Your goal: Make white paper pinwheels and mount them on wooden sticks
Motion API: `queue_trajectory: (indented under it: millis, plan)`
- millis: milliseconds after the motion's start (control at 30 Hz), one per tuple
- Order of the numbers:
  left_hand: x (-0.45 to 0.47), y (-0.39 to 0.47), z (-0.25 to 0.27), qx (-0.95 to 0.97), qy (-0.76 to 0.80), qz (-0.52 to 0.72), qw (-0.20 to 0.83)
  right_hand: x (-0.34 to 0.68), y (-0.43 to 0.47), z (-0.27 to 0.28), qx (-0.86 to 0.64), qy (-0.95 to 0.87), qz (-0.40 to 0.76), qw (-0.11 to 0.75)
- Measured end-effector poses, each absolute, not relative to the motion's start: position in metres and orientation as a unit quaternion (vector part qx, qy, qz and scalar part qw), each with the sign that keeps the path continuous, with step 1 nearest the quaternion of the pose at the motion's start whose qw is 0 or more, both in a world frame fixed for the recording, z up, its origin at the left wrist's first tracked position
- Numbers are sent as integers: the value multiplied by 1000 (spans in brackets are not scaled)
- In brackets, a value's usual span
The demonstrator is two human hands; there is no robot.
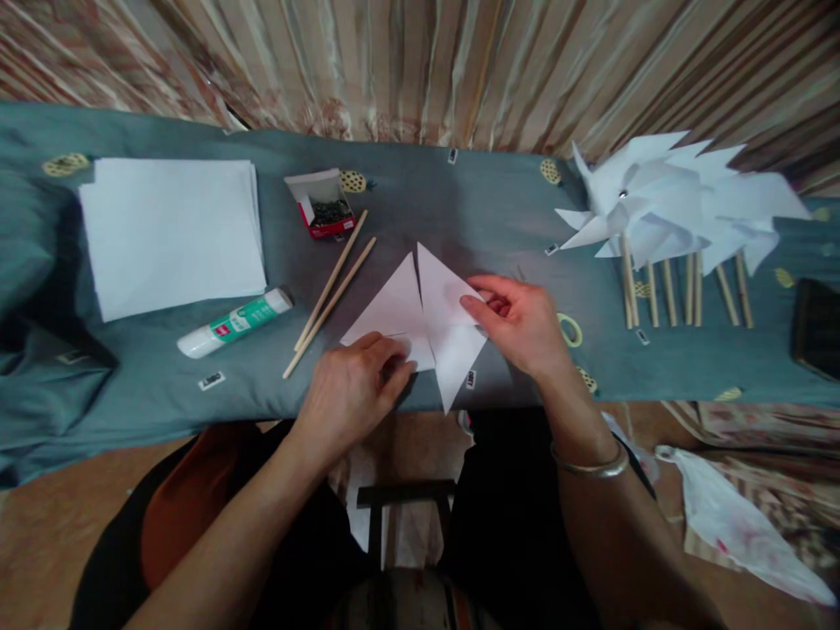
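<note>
A white sheet of paper (452, 324), slit into pointed flaps, lies in front of me at the near edge of the cloth. My left hand (358, 381) grips its lower left part, thumb and fingers closed on the paper. With thumb and forefinger, my right hand (515, 319) pinches the paper's right side. One pointed flap hangs toward me past the cloth's edge. Just left of the paper lie two thin wooden sticks (333, 293), side by side. Behind them stands a small open red and white box (325, 210) with dark metal pins or clips inside.
On the left are a stack of white paper (174, 236) and a glue stick (234, 324). Several paper pinwheels (682, 206) on wooden sticks lie at the right. A pale yellow ring (570, 331) is beside my right wrist, and a dark object (815, 328) sits at the far right.
</note>
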State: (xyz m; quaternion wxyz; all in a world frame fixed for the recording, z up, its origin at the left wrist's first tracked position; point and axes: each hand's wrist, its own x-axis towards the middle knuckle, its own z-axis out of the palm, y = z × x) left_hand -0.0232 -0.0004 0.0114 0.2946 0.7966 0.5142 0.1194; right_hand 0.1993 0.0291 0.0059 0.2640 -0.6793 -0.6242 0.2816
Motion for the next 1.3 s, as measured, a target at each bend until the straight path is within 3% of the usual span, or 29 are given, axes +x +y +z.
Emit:
queue_trajectory:
  millis: [133,333,600,800,900,1033,1167,1300]
  plan:
    - [-25,-2,13,796,498,194,285,206,23,2,-654,-529,406,358]
    - [-13,-15,14,845,399,318,162,209,13,-1,-685,-387,411,460]
    - [3,-25,6,907,341,202,142,212,-17,1,-714,-482,373,346]
    - [-14,-20,4,910,347,192,125,210,-39,10,-710,-551,359,252]
    - [-23,-18,5,908,361,187,105,210,-46,13,-716,-622,236,214]
    - [-21,-20,4,904,367,196,94,212,-48,13,-642,-726,54,239]
    - [-15,-22,4,903,365,203,103,209,-47,7,-543,-803,115,219]
    - [-24,-16,10,889,382,232,102,206,-48,2,-536,-806,150,203]
